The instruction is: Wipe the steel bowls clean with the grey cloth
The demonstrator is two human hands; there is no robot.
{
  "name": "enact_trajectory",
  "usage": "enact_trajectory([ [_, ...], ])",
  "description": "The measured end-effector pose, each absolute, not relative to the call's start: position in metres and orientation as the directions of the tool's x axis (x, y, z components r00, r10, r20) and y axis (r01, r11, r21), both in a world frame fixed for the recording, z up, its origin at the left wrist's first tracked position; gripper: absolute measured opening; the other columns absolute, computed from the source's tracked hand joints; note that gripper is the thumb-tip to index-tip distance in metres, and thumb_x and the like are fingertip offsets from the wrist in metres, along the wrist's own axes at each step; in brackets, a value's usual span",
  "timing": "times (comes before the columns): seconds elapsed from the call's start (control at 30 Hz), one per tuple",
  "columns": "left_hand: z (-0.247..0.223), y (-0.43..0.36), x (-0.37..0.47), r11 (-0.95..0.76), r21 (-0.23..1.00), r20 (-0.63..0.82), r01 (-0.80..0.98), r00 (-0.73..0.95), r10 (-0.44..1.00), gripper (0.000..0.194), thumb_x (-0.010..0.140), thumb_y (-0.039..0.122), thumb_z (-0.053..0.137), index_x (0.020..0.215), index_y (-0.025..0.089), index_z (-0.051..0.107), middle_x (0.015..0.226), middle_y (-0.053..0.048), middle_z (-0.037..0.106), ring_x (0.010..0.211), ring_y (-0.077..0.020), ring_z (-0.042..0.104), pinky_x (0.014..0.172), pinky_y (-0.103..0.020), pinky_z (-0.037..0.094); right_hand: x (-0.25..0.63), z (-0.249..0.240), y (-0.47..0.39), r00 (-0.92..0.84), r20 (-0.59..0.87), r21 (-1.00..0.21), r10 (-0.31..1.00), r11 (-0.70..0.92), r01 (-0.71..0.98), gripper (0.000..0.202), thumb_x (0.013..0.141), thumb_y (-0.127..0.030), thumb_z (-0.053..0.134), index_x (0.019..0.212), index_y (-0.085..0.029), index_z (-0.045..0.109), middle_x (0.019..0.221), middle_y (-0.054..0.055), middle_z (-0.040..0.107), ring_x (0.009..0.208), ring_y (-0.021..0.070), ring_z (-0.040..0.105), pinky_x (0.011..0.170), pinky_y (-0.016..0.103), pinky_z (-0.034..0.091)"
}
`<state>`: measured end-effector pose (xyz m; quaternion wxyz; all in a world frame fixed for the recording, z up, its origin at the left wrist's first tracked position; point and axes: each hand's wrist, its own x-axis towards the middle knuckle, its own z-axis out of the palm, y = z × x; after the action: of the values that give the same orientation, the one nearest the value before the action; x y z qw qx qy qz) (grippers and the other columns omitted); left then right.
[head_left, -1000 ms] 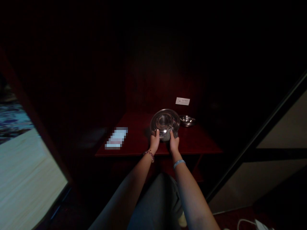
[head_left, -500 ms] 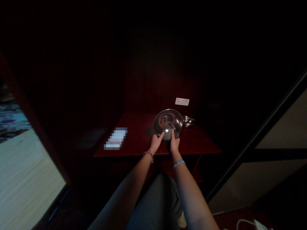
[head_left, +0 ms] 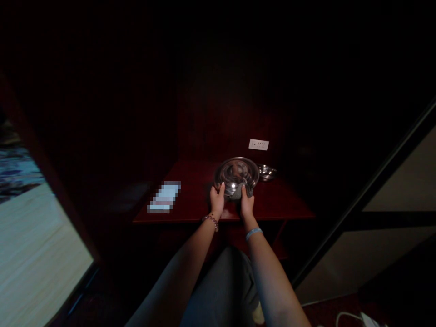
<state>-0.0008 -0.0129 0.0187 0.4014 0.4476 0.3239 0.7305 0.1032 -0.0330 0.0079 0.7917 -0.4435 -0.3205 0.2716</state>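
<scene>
A shiny stainless steel bowl (head_left: 238,169) is tilted above the dark red shelf, its hollow side facing me. My left hand (head_left: 217,200) grips its near left rim, with the thumb over the edge and the other fingers hidden beneath. At the near right side, my right hand (head_left: 247,202) is closed around the rim with a grey cloth (head_left: 235,194) bunched in it. The cloth lies against the bowl's near edge, between the two hands. More metal bowls (head_left: 267,172) sit behind on the right; how many are stacked I cannot tell.
The dark red shelf (head_left: 190,211) has a pixelated pale rectangle (head_left: 165,196) at its left. A white wall socket (head_left: 259,144) is on the back panel. Dark side walls enclose the shelf. A pale wooden surface (head_left: 37,245) lies at far left, and a white cable (head_left: 347,314) at lower right.
My left hand has shifted left along the bowl's rim. The bowl has moved slightly left and down, while my right hand with the cloth has barely moved.
</scene>
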Motion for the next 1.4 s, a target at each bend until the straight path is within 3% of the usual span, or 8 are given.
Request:
enact_trajectory([
  [0.13,0.023,-0.016,-0.003,-0.466,0.835,0.372,-0.293,-0.324,0.87,0.033,0.087,0.045,0.06,0.099,0.014,0.063,0.105,-0.013,0.072,0.097,-0.0201,0.067,0.09,-0.032,0.052,0.103,0.007,-0.033,0.649,0.264,-0.879,0.713,0.455,-0.142,0.054,0.076,-0.05,0.07,0.108,-0.007,0.072,0.101,0.012,0.076,0.095,0.0218,0.07,0.082,0.029,0.054],
  [0.3,0.026,-0.022,-0.001,-0.385,0.877,0.337,-0.287,-0.204,0.919,0.033,0.085,0.04,0.065,0.103,0.013,0.068,0.111,-0.014,0.073,0.104,-0.0218,0.068,0.093,-0.033,0.052,0.105,0.005,-0.032,0.674,0.245,-0.88,0.697,0.452,-0.148,0.054,0.077,-0.049,0.069,0.109,-0.006,0.072,0.106,0.015,0.075,0.098,0.0232,0.07,0.083,0.03,0.054],
  [0.4,0.024,-0.021,0.0,-0.363,0.89,0.342,-0.277,-0.122,0.932,0.031,0.077,0.035,0.074,0.097,0.011,0.07,0.103,-0.014,0.075,0.1,-0.0236,0.069,0.093,-0.036,0.053,0.105,0.006,-0.032,0.674,0.227,-0.885,0.703,0.438,-0.158,0.053,0.078,-0.05,0.069,0.109,-0.007,0.072,0.109,0.015,0.074,0.097,0.024,0.071,0.082,0.031,0.055],
  [0.67,0.012,-0.009,-0.001,-0.427,0.888,0.413,-0.171,-0.11,0.904,0.027,0.081,0.033,0.069,0.098,0.012,0.071,0.103,-0.014,0.075,0.1,-0.0247,0.069,0.096,-0.038,0.049,0.102,0.01,-0.037,0.666,0.225,-0.89,0.711,0.428,-0.157,0.054,0.077,-0.049,0.07,0.11,-0.006,0.072,0.108,0.014,0.075,0.096,0.0234,0.071,0.079,0.029,0.056],
  [0.87,0.016,-0.012,-0.003,-0.456,0.853,0.377,-0.254,-0.305,0.875,0.034,0.085,0.046,0.062,0.093,0.013,0.065,0.094,-0.01,0.073,0.088,-0.0197,0.068,0.086,-0.033,0.052,0.1,0.015,-0.042,0.63,0.253,-0.902,0.734,0.415,-0.121,0.05,0.076,-0.049,0.072,0.102,-0.006,0.073,0.099,0.013,0.077,0.092,0.0229,0.071,0.075,0.027,0.055],
  [1.0,0.021,-0.016,-0.007,-0.467,0.851,0.364,-0.239,-0.372,0.854,0.039,0.088,0.051,0.056,0.094,0.014,0.066,0.095,-0.01,0.072,0.091,-0.0202,0.067,0.088,-0.032,0.051,0.099,0.017,-0.044,0.626,0.255,-0.904,0.737,0.412,-0.117,0.048,0.076,-0.049,0.071,0.101,-0.007,0.074,0.099,0.012,0.077,0.091,0.0224,0.071,0.076,0.027,0.054],
  [1.2,0.022,-0.018,-0.004,-0.425,0.86,0.364,-0.282,-0.246,0.898,0.04,0.09,0.047,0.057,0.112,0.015,0.067,0.119,-0.013,0.07,0.112,-0.0222,0.065,0.1,-0.034,0.048,0.1,0.015,-0.043,0.656,0.234,-0.899,0.718,0.417,-0.136,0.051,0.077,-0.048,0.07,0.106,-0.007,0.073,0.105,0.013,0.076,0.097,0.0236,0.071,0.081,0.029,0.055],
  [1.4,0.015,-0.014,0.001,-0.371,0.901,0.365,-0.224,-0.07,0.928,0.032,0.075,0.034,0.075,0.097,0.012,0.073,0.102,-0.014,0.076,0.099,-0.0256,0.07,0.096,-0.041,0.051,0.101,0.015,-0.042,0.658,0.208,-0.887,0.723,0.423,-0.185,0.054,0.077,-0.049,0.07,0.109,-0.005,0.071,0.11,0.016,0.074,0.099,0.0243,0.07,0.082,0.03,0.056],
])
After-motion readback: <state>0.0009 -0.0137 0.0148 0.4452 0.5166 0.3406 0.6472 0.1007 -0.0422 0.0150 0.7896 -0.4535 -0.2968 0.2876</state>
